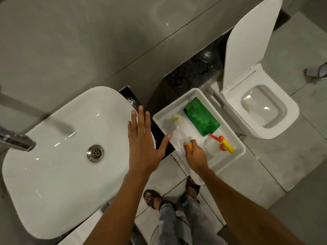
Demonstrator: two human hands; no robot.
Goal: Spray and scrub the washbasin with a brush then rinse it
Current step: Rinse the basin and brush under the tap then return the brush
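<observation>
The white washbasin [58, 156] fills the left of the head view, with a chrome drain [95, 153] and a chrome tap [16, 142] over its left side. My left hand [143, 145] is spread flat, fingers apart, over the basin's right rim and holds nothing. My right hand [195, 156] is closed on the yellow end of a brush [175, 123], whose white bristle head lies in a white tray [235, 156]. In the same tray lies a clear spray bottle [210, 145] with a red and yellow trigger, on its side.
A folded green cloth [201, 116] lies at the back of the tray. To the right stands a white toilet [265, 110] with its lid up. A black stone ledge [192, 71] runs along the grey tiled wall. My sandalled feet [152, 198] stand on the tiled floor.
</observation>
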